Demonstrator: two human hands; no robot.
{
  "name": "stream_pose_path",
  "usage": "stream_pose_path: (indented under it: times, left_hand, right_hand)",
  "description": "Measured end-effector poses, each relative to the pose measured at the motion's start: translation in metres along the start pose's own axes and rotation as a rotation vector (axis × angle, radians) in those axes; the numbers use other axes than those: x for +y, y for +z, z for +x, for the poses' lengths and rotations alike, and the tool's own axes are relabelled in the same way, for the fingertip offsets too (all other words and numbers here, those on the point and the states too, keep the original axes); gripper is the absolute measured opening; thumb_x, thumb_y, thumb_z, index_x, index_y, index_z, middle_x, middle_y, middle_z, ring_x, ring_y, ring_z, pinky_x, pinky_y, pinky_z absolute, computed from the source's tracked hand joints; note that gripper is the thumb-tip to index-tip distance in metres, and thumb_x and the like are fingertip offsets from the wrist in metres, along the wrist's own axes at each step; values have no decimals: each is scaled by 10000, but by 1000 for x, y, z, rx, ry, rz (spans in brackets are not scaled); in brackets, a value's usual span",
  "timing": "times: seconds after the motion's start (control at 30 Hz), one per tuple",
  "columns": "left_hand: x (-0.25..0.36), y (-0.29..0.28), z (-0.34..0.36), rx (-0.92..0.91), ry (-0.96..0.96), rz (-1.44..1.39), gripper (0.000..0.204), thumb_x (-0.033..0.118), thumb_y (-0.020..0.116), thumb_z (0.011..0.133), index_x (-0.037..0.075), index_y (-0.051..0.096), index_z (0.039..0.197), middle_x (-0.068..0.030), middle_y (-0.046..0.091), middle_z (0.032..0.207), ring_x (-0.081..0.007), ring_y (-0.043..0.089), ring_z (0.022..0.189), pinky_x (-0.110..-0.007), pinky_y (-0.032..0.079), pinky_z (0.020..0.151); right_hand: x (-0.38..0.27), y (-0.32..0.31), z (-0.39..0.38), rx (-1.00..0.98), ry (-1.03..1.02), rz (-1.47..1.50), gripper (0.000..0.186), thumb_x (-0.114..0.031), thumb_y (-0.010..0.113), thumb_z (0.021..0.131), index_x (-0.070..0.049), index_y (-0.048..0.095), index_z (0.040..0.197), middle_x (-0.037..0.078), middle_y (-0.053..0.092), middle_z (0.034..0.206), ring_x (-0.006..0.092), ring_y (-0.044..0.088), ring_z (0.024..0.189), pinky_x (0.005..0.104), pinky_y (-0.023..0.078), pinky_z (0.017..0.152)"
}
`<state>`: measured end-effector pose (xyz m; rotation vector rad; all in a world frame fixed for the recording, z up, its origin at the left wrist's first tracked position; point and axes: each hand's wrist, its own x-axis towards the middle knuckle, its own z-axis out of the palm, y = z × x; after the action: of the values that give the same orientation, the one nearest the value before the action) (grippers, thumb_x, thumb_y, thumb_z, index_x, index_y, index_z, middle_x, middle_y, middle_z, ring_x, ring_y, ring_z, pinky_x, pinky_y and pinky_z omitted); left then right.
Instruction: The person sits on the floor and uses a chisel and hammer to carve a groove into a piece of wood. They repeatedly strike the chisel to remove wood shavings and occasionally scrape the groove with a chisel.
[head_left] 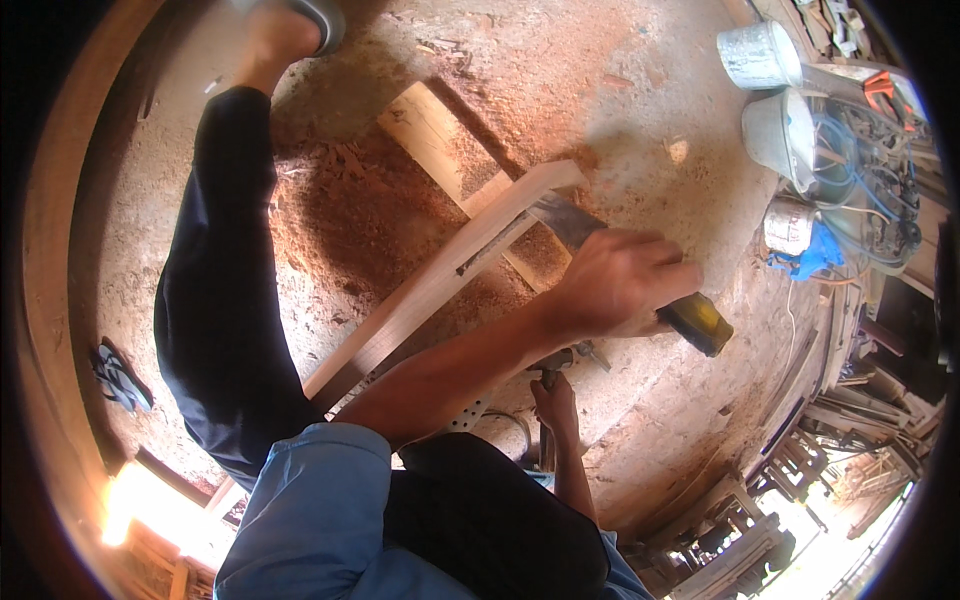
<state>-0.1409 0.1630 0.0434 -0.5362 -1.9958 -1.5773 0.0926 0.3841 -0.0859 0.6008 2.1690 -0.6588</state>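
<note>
A long pale wooden beam [400, 300] slants across the middle, with a narrow slot cut in its side near the far end. My left hand [628, 285] is closed round a chisel [700, 322] with a yellow and black handle. Its wide grey blade reaches to the far end of the slot; whether the edge touches the wood I cannot tell. Lower down, my right hand [557, 408] grips a hammer [548, 378], head upward, apart from the chisel. Under the beam lies a thick wooden block [432, 132] strewn with shavings.
Sawdust and wood chips cover the floor [330, 240]. White buckets [762, 55], a paint-smeared can [789, 225], a blue cloth [815, 252] and tangled hoses stand at the right. Scrap wood [735, 530] is heaped lower right. Sandals [122, 376] lie left of my dark-trousered leg [225, 270].
</note>
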Motion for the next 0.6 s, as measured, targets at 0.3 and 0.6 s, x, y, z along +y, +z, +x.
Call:
stream_pose_path:
  times: [0.3,0.6]
  left_hand:
    - [-2,-1,13,66,-95,-71,354,176,857,587,113,625,847,-55,633,739,-243,649,657,-372,542,580]
    - [-3,-8,27,243,-115,-103,327,214,870,651,105,625,838,-55,617,696,-247,643,613,-369,505,526]
  right_hand:
    - [-37,-25,-13,-56,78,46,293,-209,685,854,10,610,1033,206,668,802,351,671,697,431,530,629]
    - [-152,-162,-95,347,-275,744,252,-39,645,842,-16,559,1078,8,505,611,95,455,445,249,388,427]
